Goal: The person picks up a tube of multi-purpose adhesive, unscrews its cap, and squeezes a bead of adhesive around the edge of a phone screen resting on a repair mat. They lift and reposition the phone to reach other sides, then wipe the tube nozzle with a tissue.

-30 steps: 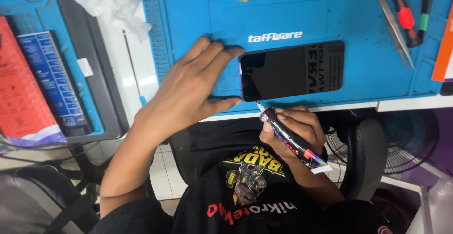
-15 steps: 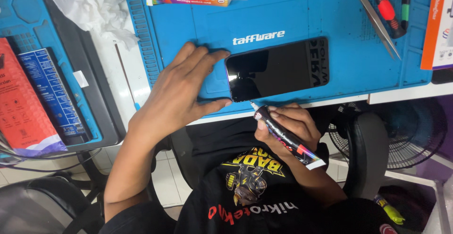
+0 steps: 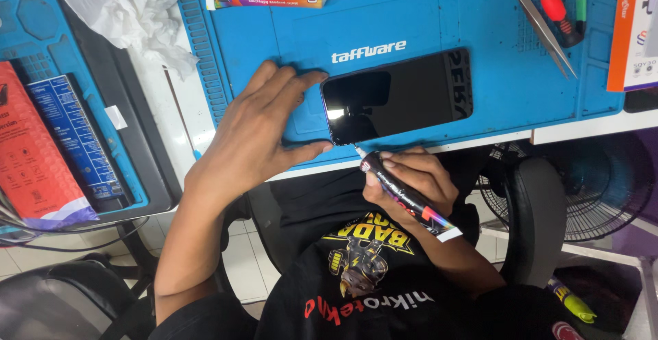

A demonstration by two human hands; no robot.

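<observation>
Below, left hand [image 3: 257, 131] spread flat on the blue mat [image 3: 493, 86], fingertips and thumb bracketing the dark smartphone's [image 3: 401, 96] left end, right hand [image 3: 411, 182] closed around a small glue tube [image 3: 404, 192], nozzle tip at the phone's lower edge, near the surface's front rim, tweezers [image 3: 538, 18] well apart.

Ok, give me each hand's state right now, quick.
Left hand: open, fingers spread, steadying the phone by its end.
Right hand: closed on the glue tube, nozzle at the phone's near edge.

A white desk [image 3: 582, 131] stands over a pale tiled floor [image 3: 240, 271], with a black fan [image 3: 603, 189] beneath.
</observation>
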